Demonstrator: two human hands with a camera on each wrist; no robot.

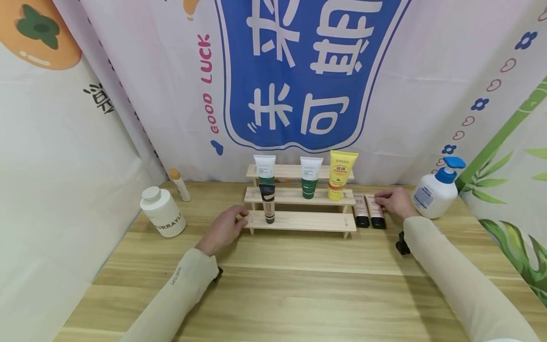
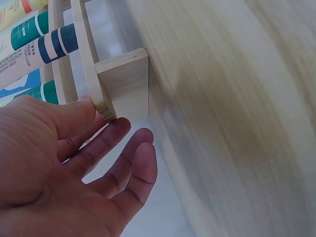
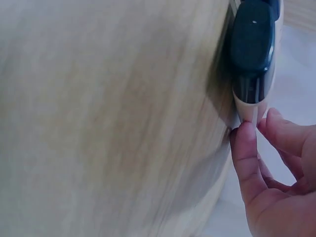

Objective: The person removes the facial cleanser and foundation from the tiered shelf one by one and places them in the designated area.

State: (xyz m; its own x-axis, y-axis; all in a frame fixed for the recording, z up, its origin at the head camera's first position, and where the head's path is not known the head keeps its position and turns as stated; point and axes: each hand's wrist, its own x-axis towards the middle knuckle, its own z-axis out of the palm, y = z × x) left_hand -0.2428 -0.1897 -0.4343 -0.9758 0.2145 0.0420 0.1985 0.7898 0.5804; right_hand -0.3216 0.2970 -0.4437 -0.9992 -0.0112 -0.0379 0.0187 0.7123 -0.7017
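Note:
My left hand (image 1: 225, 229) pinches the left end of the lowest step of a wooden tiered rack (image 1: 312, 222), thumb on top and index finger under the edge in the left wrist view. On that step stands a dark-capped beige tube (image 1: 268, 209). Two white-and-green tubes (image 1: 310, 178) and a yellow tube (image 1: 340, 176) stand on the steps behind. Right of the rack, my right hand (image 1: 395, 200) pinches the side of a pink BB cream tube (image 1: 375, 209) lying on the table, its black cap (image 3: 252, 42) toward me. A second BB tube (image 1: 361, 209) lies alongside it.
A white pump bottle (image 1: 436, 192) with a blue top stands close beyond my right hand. At the left are a white jar (image 1: 164, 212) and a small orange-capped stick (image 1: 180, 185). A printed curtain (image 1: 171, 95) hangs behind the wooden table (image 1: 273, 285).

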